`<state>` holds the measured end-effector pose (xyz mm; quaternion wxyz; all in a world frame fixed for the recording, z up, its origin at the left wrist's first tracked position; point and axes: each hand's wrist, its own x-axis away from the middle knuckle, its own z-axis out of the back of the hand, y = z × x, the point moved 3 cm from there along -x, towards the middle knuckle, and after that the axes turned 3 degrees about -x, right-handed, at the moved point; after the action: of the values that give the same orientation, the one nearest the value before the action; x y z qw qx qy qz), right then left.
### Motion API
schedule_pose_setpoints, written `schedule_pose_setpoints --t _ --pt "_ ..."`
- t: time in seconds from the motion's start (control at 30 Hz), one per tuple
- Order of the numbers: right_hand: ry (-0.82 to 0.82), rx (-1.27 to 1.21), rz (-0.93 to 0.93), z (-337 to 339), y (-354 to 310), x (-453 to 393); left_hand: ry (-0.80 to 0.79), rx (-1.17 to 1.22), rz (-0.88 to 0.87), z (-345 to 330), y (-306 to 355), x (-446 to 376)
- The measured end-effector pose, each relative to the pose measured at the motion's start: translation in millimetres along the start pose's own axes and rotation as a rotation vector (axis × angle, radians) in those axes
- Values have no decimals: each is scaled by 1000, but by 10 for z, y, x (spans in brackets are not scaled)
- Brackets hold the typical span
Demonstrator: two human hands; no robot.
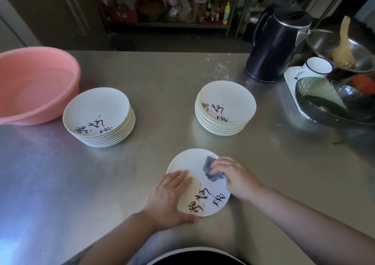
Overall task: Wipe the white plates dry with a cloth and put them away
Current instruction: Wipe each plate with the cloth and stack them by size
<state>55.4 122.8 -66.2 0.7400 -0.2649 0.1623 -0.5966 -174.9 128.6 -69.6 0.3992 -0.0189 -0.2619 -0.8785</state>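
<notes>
A white plate (pixel 187 163) with black brush lettering lies on the steel counter near me. My left hand (pixel 168 197) rests flat on its left rim, fingers straight and thumb under the near edge. My right hand (pixel 233 176) grips a crumpled grey cloth (pixel 210 168) and presses it onto the plate's far right part. Two stacks of the same white plates stand further back: one on the left (pixel 99 116), one on the right (pixel 224 107).
A pink plastic basin (pixel 34 84) sits at the far left beside the left stack. A dark kettle (pixel 274 45) stands at the back right. At the right edge are a white mug (pixel 316 67), a glass bowl (pixel 332 102) and a metal bowl (pixel 343 47) holding a wooden spoon.
</notes>
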Motion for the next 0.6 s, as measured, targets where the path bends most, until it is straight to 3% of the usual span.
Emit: schedule_pose_setpoints --t 0.13,0.27,0.6 --pt "-130 -32 86 75 6 -331 -17 -80 -130 234 -136 -111" --pt "-136 -19 102 24 27 -434 -58 -105 -148 208 -196 -169" --pt "202 53 -61 -175 -235 318 76 -5 -8 -41 -65 -73"
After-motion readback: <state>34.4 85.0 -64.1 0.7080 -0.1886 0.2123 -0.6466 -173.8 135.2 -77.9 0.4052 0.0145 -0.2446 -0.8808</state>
